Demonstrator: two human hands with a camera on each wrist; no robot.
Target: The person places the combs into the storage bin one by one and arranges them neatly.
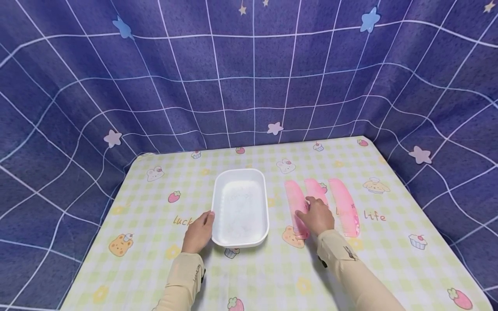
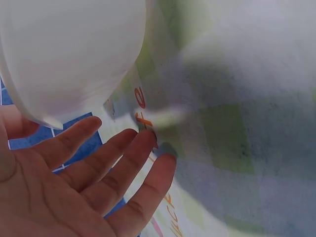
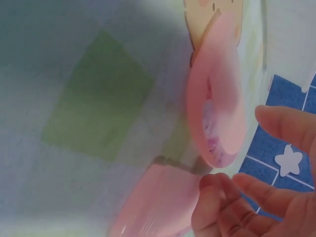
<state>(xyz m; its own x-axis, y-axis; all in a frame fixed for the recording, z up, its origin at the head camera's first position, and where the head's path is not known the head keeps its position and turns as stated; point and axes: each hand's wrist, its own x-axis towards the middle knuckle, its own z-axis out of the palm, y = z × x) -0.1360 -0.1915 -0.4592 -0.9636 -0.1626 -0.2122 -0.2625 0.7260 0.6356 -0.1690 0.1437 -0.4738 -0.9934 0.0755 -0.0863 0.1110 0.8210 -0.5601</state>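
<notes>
Three pink combs lie side by side on the tablecloth: a left comb (image 1: pixel 294 196), a middle comb (image 1: pixel 314 188) partly covered by the hand, and a right comb (image 1: pixel 344 203). My right hand (image 1: pixel 319 217) reaches over the left and middle combs, thumb and fingers apart. In the right wrist view the left comb (image 3: pixel 217 89) lies beyond the fingertips, and the curled fingers overlap the middle comb (image 3: pixel 158 200). My left hand (image 1: pixel 199 233) is at the left side of a white plastic tray (image 1: pixel 240 239), thumb at its rim. Its other fingers spread loosely below the tray's side in the left wrist view.
A checked tablecloth (image 1: pixel 136 276) with cartoon prints covers the table. Behind and along both sides hangs a dark blue curtain (image 1: pixel 233 95) with white grid lines and stars.
</notes>
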